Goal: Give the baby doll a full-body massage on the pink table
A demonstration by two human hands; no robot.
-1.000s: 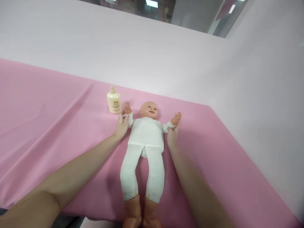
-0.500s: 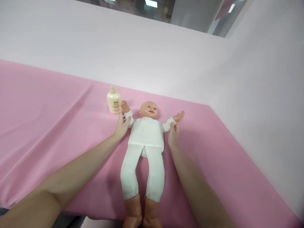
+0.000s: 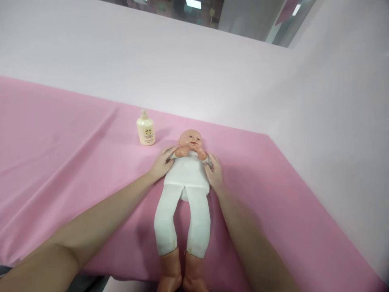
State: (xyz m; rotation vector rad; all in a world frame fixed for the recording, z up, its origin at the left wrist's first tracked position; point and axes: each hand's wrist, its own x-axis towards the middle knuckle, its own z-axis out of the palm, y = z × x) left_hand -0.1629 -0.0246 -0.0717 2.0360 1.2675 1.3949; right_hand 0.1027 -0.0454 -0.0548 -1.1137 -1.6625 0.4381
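Observation:
A baby doll (image 3: pixel 187 174) in a white top and white trousers lies on its back in the head view, its head away from me and its bare feet toward me. Both of its arms are folded in over the upper chest, the little hands close under its chin. My left hand (image 3: pixel 162 163) is closed around the doll's arm on the left side. On the other side, my right hand (image 3: pixel 214 170) grips the doll's other arm, fingers curled over the sleeve. Parts of both sleeves are hidden by my fingers.
A cream-coloured pump bottle (image 3: pixel 146 129) with a printed label stands upright left of the doll's head. Pink cloth (image 3: pixel 91 162) covers the table, with creases at the left. White walls (image 3: pixel 182 81) rise behind and at the right, with a window (image 3: pixel 243 20) above.
Both doll arms have swung from spread outward to folded over the chest. My hands have moved inward with them. The bottle and the doll's body stay in place.

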